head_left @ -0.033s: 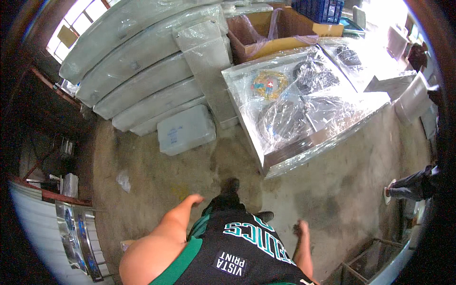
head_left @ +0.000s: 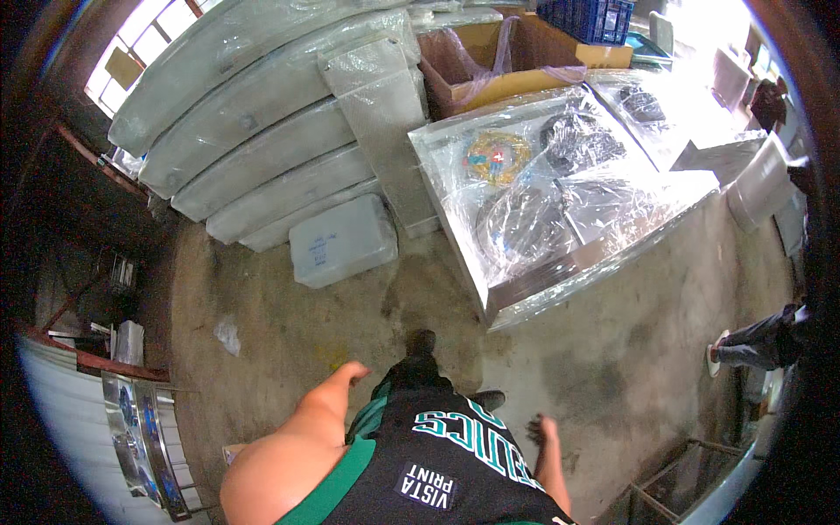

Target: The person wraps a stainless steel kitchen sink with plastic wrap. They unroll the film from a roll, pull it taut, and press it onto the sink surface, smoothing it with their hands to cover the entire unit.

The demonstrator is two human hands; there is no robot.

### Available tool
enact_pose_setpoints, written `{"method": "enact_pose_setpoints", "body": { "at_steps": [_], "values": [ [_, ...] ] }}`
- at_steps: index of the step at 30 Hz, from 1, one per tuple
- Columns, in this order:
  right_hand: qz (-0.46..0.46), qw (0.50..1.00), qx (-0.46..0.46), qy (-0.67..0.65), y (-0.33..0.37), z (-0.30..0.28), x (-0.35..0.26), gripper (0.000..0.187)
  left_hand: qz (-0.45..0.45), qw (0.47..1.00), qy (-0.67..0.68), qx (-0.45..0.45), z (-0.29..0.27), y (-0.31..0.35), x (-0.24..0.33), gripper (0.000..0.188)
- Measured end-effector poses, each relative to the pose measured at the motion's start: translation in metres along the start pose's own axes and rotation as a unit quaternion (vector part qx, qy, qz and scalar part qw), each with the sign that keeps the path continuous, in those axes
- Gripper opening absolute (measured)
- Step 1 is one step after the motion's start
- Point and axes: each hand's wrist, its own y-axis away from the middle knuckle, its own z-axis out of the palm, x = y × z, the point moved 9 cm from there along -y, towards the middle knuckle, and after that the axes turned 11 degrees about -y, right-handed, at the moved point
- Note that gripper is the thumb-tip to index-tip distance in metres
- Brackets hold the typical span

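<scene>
My left hand hangs over the concrete floor beside my dark trousers, and touches nothing that I can see. Its fingers are too small and blurred to read. Out to the right of my black and green jersey is my right hand, in the air above the floor. Its dark, shaded fingers look slightly apart, with no object visible in them. Ahead of both hands lies a large film-wrapped metal panel or tray with a yellow coil and dark coiled items under the film.
Several wrapped grey panels are stacked ahead left, a wrapped block in front. Behind the tray stand a cardboard box and a blue crate. Another person's leg shows at right, above a metal frame.
My right hand has shifted slightly left, closer to my body. My left hand has moved a little left and down. The wrapped goods stay where they were.
</scene>
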Motion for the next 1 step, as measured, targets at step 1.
{"method": "enact_pose_setpoints", "body": {
  "at_steps": [1],
  "values": [
    [0.076, 0.996, 0.008, -0.044, -0.0196, 0.0039, 0.069, 0.05, -0.001, 1.0, 0.005, -0.004, -0.0028, -0.0084, -0.0089, 0.073]
  ]
}}
